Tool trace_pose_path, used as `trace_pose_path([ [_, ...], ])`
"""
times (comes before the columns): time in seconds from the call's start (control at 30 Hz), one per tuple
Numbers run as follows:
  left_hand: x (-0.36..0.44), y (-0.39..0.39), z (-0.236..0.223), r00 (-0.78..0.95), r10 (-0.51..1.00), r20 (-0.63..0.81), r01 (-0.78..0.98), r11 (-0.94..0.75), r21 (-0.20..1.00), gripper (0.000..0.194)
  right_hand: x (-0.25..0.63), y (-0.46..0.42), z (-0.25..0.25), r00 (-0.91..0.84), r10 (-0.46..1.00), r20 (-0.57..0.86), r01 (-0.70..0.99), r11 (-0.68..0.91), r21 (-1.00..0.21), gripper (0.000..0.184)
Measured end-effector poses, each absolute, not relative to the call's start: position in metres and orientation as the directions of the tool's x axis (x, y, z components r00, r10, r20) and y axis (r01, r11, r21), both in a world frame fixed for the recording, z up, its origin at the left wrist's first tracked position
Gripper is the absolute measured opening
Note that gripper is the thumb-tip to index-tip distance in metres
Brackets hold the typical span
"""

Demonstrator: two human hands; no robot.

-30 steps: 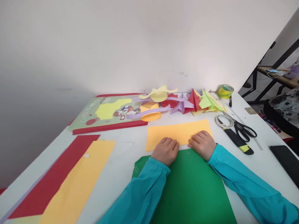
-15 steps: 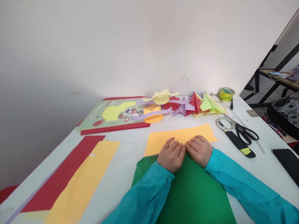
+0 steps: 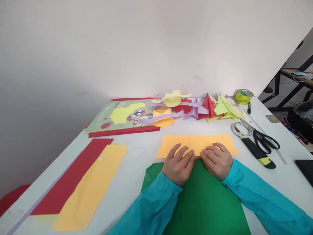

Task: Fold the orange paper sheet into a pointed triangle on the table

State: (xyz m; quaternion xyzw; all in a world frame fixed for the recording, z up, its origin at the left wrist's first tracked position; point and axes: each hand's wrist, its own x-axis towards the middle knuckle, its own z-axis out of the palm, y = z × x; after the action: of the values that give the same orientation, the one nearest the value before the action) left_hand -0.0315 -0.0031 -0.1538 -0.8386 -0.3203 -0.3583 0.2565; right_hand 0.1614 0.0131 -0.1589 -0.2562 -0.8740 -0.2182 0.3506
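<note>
A strip of orange paper (image 3: pixel 195 141) lies crosswise before me, its near edge under my fingers. My left hand (image 3: pixel 178 164) grips that edge near its middle, forefinger bent down onto the paper and the other fingers loosely curled. Just to its right, with a small gap between, my right hand (image 3: pixel 217 160) pinches the same edge. Both thumbs are mostly hidden. Below the hands spreads a green sheet (image 3: pixel 207 202), partly covered by my left sleeve.
Red paper (image 3: pixel 73 176) and another orange strip (image 3: pixel 97 186) lie left. Behind are a picture book (image 3: pixel 101 119), paper rings (image 3: pixel 163 121) and folded paper stars (image 3: pixel 195 112). Scissors (image 3: pixel 265 142), a tape roll (image 3: pixel 249 133), a utility knife (image 3: pixel 259 155) and yellow tape (image 3: pixel 244 97) sit right.
My hands have moved slightly apart along the near edge, and their fingers are less bunched. The orange strip now lies straighter and flatter. The view has shifted a little.
</note>
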Motion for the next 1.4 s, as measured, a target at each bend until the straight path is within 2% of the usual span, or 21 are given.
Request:
trace_pose_path([
  [0.4, -0.068, 0.012, -0.141, 0.488, 0.376, 0.788, 0.806, -0.542, -0.240, 0.012, 0.176, 0.025, -0.153, -0.535, 0.332, 0.777, 0.707, 0.679, 0.197, 0.014],
  [0.83, -0.104, 0.021, -0.134, 0.447, 0.358, 0.820, 0.864, -0.409, -0.292, 0.015, 0.186, 0.030, -0.156, -0.504, 0.329, 0.799, 0.732, 0.653, 0.193, 0.020],
  [0.97, -0.110, 0.020, -0.132, 0.398, 0.356, 0.845, 0.887, -0.382, -0.257, 0.016, 0.191, 0.034, -0.157, -0.475, 0.332, 0.815, 0.755, 0.629, 0.183, 0.020],
  [1.13, -0.080, 0.006, -0.137, 0.376, 0.333, 0.865, 0.855, -0.484, -0.186, 0.018, 0.185, 0.032, -0.159, -0.496, 0.327, 0.804, 0.724, 0.667, 0.175, 0.019],
  [1.27, -0.043, -0.007, -0.147, 0.472, 0.336, 0.815, 0.746, -0.645, -0.166, 0.019, 0.170, 0.021, -0.161, -0.542, 0.317, 0.779, 0.665, 0.729, 0.166, 0.016],
  [1.4, -0.024, -0.011, -0.154, 0.499, 0.332, 0.800, 0.705, -0.693, -0.152, 0.015, 0.159, 0.011, -0.163, -0.567, 0.299, 0.768, 0.617, 0.772, 0.155, 0.014],
])
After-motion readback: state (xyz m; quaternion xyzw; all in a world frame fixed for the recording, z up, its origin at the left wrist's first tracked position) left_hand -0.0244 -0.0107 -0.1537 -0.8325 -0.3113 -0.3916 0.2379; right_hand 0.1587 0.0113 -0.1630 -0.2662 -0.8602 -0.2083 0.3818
